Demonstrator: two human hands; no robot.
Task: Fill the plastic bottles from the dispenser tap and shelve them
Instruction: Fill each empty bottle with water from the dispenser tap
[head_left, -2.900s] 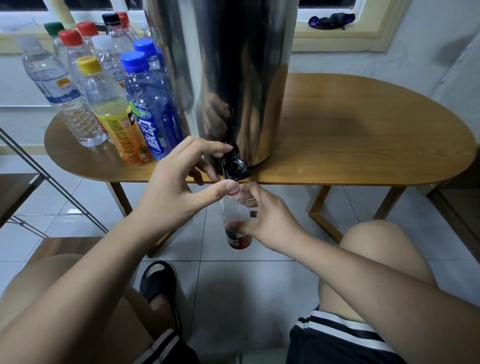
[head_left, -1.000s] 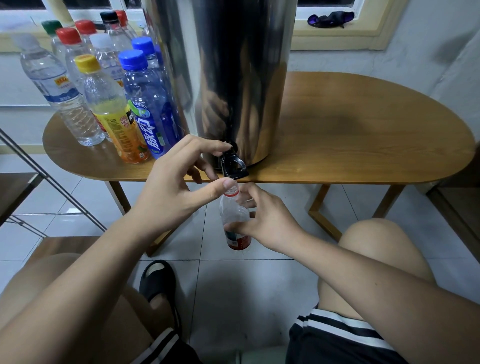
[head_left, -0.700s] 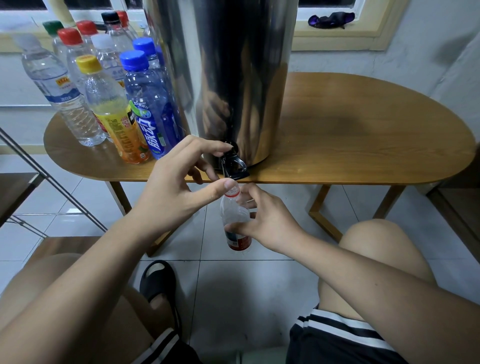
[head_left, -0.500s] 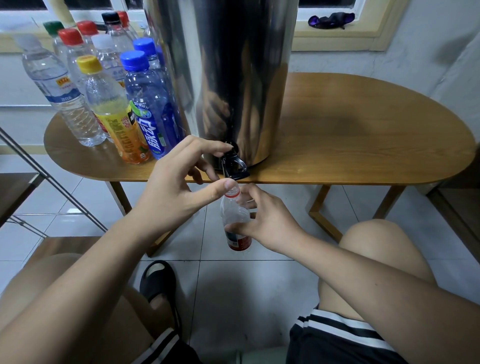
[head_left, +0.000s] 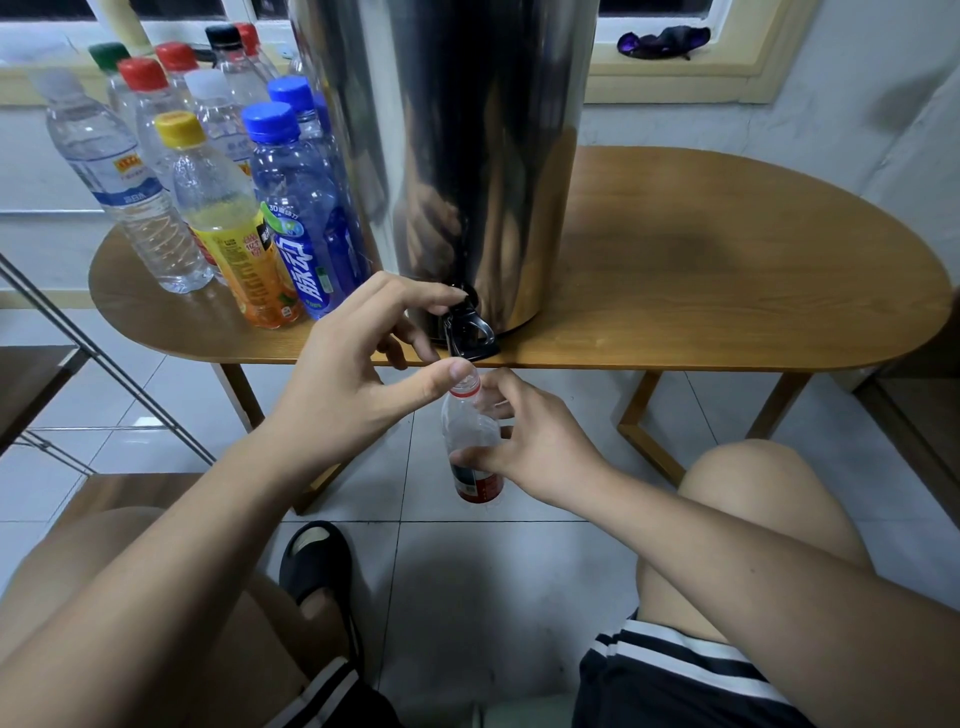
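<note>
Gripping small clear bottle (head_left: 469, 428) mid-body with right hand (head_left: 537, 449), mouth just under tap (head_left: 467, 327); hooking tap with left hand (head_left: 353, 374). Probably thin, crushable, heavier as it fills: squeeze lightly.

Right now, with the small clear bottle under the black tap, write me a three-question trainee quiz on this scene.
1. Which hand holds the small clear red-labelled plastic bottle?
2. The left hand has its fingers on: A) the black tap of the tall steel dispenser; B) a blue cap; C) the floor tiles.
3. True or false: the yellow-capped orange-labelled plastic bottle stands on the oval wooden table.
Key: 1 the right hand; 2 A; 3 true.
</note>
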